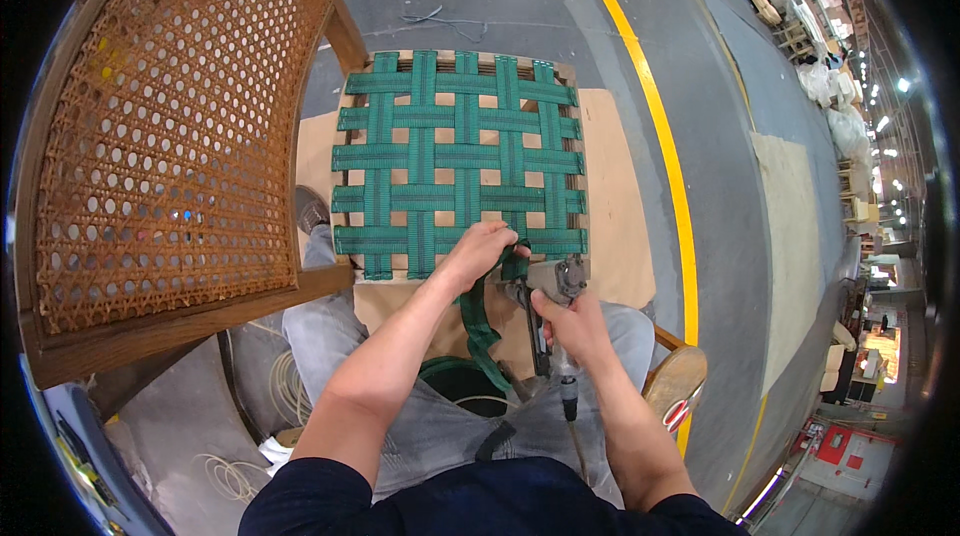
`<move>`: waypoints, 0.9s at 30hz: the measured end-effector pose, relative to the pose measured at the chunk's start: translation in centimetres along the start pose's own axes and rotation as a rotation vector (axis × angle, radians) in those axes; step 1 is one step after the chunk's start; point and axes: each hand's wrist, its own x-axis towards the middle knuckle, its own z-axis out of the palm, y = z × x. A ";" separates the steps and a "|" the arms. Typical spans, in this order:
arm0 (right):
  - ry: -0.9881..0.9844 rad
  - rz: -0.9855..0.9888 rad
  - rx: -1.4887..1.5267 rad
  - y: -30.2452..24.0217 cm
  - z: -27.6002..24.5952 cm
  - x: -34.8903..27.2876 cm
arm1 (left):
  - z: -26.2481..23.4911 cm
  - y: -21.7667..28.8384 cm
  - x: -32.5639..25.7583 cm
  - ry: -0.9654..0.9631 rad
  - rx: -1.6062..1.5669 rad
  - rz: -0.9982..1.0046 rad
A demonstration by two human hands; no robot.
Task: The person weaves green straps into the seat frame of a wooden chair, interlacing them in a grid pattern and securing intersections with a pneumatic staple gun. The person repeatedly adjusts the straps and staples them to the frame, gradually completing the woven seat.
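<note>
A seat frame of woven green webbing [466,149] lies in front of me, its straps crossing over and under. My left hand [480,254] pinches a loose green webbing strap [480,326] at the frame's near edge, right of the middle. The strap hangs down toward a dark green roll of webbing [462,382] between my legs. My right hand [575,324] is wrapped around a grey pneumatic staple gun [562,281], whose head is close to the near edge, just right of my left hand. An air hose [578,446] runs from the gun's lower end.
A wooden chair back with cane mesh [180,126] rises at the left. Brown board [615,196] lies under the seat. Red-handled scissors [678,414] rest on a rounded wooden piece [675,376] by my right knee. Coiled hose [290,386] is on the floor at left; a yellow line [655,116] crosses the right.
</note>
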 end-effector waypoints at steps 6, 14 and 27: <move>-0.014 -0.009 -0.008 0.2 0.9 -0.2 | 0.2 0.0 -0.5 -0.021 -0.046 -0.014; -0.003 -0.004 0.007 -0.2 2.0 -0.7 | -0.5 0.1 -0.6 -0.035 -0.020 0.024; 0.769 0.041 0.495 6.2 -24.7 -13.8 | 2.7 0.3 -4.5 0.305 0.951 0.310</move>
